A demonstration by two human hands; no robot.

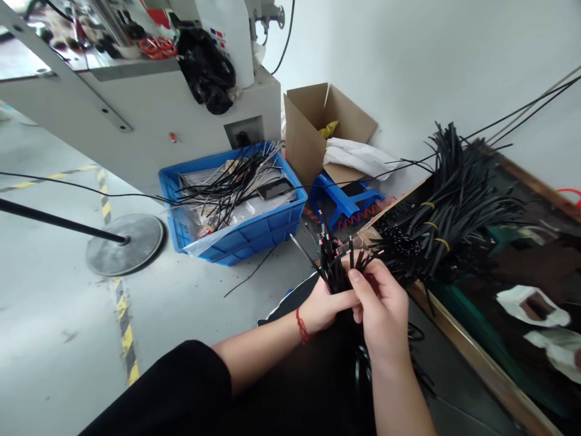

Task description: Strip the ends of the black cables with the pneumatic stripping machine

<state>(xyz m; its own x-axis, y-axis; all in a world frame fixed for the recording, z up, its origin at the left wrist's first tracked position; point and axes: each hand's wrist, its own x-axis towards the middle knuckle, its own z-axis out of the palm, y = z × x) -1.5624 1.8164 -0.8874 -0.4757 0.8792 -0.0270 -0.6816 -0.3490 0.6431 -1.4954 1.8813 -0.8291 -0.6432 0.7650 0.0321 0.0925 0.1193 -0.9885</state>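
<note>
A bundle (334,269) of short black cables is gripped in the left hand (323,307), whose fingers are closed round its lower part. The right hand (385,315) is curled against the same bundle from the right, with its thumb (358,283) pressed on the cables; its other fingertips are hidden behind them. The bundle is held just off the near left corner of the table (458,339), above the person's dark lap. Its long axis stands nearly upright, and the cables fan out upward and away from the person. Small red, white and green wire ends are seen at the tips.

Just beyond the hands, a pile (454,206) of long black cables, banded with yellow ties, lies across the table's left edge, its far ends pointing up and right. The table is edged in wood, and its top is dark and glossy.

Farther off, on the grey floor (54,327), a blue crate (254,233) holding loose cables is seen, with a blue stool (345,200) and an open box (313,130) to its right. Behind them stand a grey machine (149,115) and a white wall (431,54). Yellow-black tape (124,327) runs along the floor.
</note>
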